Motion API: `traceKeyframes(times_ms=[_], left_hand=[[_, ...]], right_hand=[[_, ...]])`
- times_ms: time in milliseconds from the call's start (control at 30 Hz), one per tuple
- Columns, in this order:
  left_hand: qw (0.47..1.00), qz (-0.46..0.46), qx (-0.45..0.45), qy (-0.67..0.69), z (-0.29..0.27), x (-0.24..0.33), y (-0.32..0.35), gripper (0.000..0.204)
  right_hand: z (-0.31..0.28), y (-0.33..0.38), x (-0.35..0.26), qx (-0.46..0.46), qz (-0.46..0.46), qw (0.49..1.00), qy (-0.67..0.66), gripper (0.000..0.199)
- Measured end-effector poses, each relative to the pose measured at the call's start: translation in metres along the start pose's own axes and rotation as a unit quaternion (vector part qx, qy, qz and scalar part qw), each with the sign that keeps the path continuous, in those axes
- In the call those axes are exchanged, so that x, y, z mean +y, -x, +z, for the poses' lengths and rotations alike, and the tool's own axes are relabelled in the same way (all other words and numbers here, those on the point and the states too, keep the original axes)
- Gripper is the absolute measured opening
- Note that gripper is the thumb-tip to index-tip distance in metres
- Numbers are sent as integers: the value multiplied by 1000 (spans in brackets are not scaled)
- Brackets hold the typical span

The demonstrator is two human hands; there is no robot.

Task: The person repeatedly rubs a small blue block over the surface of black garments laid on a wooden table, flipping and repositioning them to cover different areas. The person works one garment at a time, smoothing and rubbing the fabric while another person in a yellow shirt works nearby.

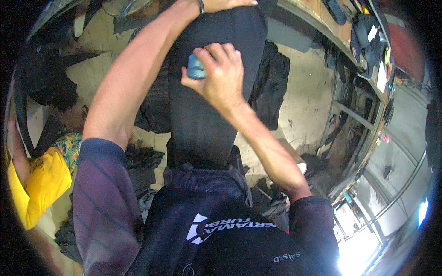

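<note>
A long piece of dark cloth (202, 115) lies stretched out in front of me, running from near my waist up to the top edge. It looks like a trouser leg over a narrow board, but what lies beneath is hidden. My right hand (218, 76) is closed around a small blue-grey rounded block (196, 66) and holds it against the cloth. I cannot make out the block's exact kind. Farther up, my left hand (225, 4) rests on the cloth's far end, fingers stretched out, partly cut off by the upper edge. A dark band circles that wrist.
At the left is another person in a yellow top (48, 172). Dark garments (271, 87) hang or lie on both sides of the cloth, with a dark pile (142, 168) at lower left. A cluttered wooden bench (317, 16) runs along the right. Bright light enters at lower right.
</note>
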State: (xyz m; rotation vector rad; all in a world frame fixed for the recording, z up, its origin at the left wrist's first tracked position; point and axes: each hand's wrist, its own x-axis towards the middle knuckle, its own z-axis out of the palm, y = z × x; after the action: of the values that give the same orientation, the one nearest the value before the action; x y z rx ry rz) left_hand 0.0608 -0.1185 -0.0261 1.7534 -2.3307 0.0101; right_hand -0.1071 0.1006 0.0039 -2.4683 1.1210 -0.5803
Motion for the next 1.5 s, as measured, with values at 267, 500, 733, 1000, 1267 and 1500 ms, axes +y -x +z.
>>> traceKeyframes(times_ms=[267, 500, 733, 1000, 1267, 1500], left_hand=[[999, -12, 31, 31, 4, 0, 1, 84], [999, -4, 50, 15, 8, -1, -4, 87], [999, -13, 31, 6, 6, 2, -2, 85], [1000, -17, 5, 11, 1, 0, -2, 88], [998, -43, -17, 45, -21, 8, -2, 90], [915, -259, 253, 177, -15, 18, 89, 95]], right_hand=[[-12, 74, -22, -87, -78, 993, -14, 52], [-13, 134, -30, -94, 12, 994, -46, 60], [-20, 82, -6, 35, 84, 995, 33, 45], [-4, 57, -33, 27, 40, 999, 0, 50], [-33, 190, -98, 35, 165, 978, -124, 54], [-49, 307, -107, -90, 512, 717, -464, 49]])
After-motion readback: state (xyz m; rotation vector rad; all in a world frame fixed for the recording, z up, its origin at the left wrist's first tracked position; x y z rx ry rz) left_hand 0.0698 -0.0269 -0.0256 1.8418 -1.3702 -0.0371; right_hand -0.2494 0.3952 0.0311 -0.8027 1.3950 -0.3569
